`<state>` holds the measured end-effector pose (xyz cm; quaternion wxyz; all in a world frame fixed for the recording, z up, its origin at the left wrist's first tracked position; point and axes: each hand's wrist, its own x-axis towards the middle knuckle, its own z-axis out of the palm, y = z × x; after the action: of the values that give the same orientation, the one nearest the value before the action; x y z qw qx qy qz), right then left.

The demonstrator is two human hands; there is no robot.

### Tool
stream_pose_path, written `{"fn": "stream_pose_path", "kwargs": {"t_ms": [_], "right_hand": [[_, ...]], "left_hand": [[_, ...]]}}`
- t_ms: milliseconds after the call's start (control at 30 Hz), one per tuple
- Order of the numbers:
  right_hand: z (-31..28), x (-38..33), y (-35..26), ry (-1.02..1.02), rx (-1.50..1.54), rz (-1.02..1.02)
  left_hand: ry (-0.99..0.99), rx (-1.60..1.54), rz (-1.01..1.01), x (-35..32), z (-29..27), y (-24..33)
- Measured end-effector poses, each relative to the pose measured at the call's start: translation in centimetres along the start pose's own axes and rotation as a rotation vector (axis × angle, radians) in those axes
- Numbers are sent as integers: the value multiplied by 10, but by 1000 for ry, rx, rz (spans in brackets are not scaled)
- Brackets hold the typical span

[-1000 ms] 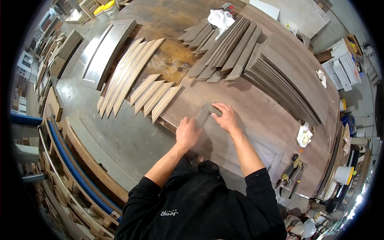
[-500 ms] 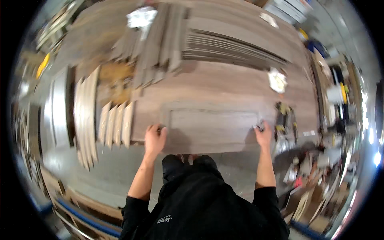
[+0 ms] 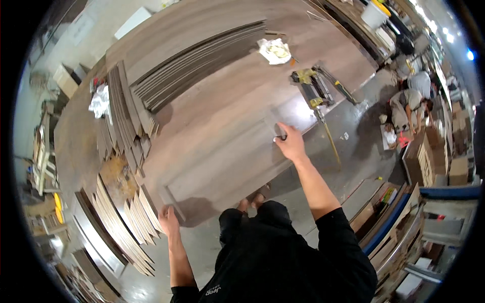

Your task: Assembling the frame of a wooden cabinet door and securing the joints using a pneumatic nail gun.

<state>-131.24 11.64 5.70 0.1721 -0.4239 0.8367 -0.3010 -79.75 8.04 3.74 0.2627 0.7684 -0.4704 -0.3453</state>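
1. Both hands have spread apart: a second ago they met over a short strip, and now they are at opposite ends of a cabinet door panel (image 3: 222,164); the view has also turned, so the worktable (image 3: 202,121) slants.
2. Left hand (image 3: 169,220) sits low at the panel's left end, fingers curled (whether they close on the rail, I cannot tell).
3. Right hand (image 3: 291,145) is at the panel's other end, thumb and forefinger parted around a dark gap; I cannot tell whether it grips anything.
4. Grey-brown and matte, the panel lies flat along the table's near edge, with a long rectangular field framed by raised rails.
5. Similar flat panels (image 3: 197,55) form a layered stack behind it, next to dark strips (image 3: 124,101) with slanted ends.
6. Pale wooden strips (image 3: 113,222) with pointed tips lie side by side at the left.
7. Across the table are a crumpled white cloth (image 3: 275,51) and a black-and-yellow hand tool (image 3: 316,88).
8. Brown, worn and dusty in tone, the tabletop stands over a smooth grey floor (image 3: 202,252); around it are a white bucket (image 3: 375,15), a blue rail (image 3: 389,224) and a crouching co-worker (image 3: 411,103).
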Motion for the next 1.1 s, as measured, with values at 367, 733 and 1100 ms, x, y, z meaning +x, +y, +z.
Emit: {"fn": "stream_pose_path", "kwargs": {"t_ms": [367, 733, 1100], "right_hand": [[-13, -52, 19, 555, 391, 103], [74, -141, -24, 682, 752, 622], [79, -126, -30, 802, 200, 572]], "left_hand": [[94, 588, 804, 7, 17, 50], [-909, 341, 1664, -92, 309, 261], [-1074, 403, 1721, -81, 337, 259]]}}
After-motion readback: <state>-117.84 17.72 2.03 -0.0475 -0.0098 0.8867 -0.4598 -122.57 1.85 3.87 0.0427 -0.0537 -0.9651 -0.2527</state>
